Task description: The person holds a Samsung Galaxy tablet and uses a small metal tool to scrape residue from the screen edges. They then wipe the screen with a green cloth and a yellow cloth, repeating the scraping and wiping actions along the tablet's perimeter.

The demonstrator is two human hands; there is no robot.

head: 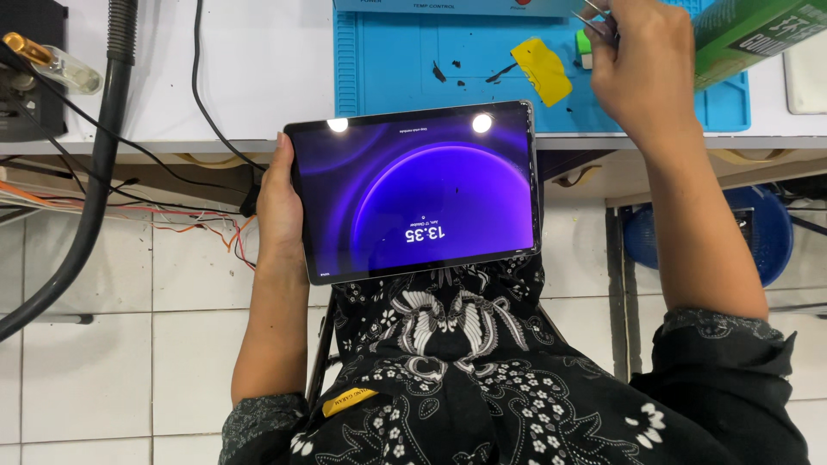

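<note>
Closest beneath your eyes was your dark shirt (482,379) with its white floral print, filling the bottom of the view, and just above it the tablet (416,191) that you held out over your lap, short of the bench edge. Its screen was lit purple with a curved band of brighter violet, and two ceiling lights glared off the glass near its far edge. Your left hand (277,202) was closed on the tablet's left edge, palm against the side and fingers hidden behind it, carrying it roughly level. Your right hand (642,65) was up over the bench, fingers pinched shut on a pair of metal tweezers (597,19) whose shiny ends stuck out to the left of your knuckles. Under that hand lay a blue work mat (405,65) on the white bench top (258,77), with a crumpled yellow scrap (543,69) and a few dark specks scattered on it. A green box (758,30) sat tilted at the mat's right end, just beside your wrist. To the left, a thick black hose (90,181) ran down off the bench, a thin black cable (202,95) crossed the top, and a bundle of red and orange wires (198,226) trailed below the bench edge. A blue stool (767,228) stood on the white floor tiles behind your right forearm.
</note>
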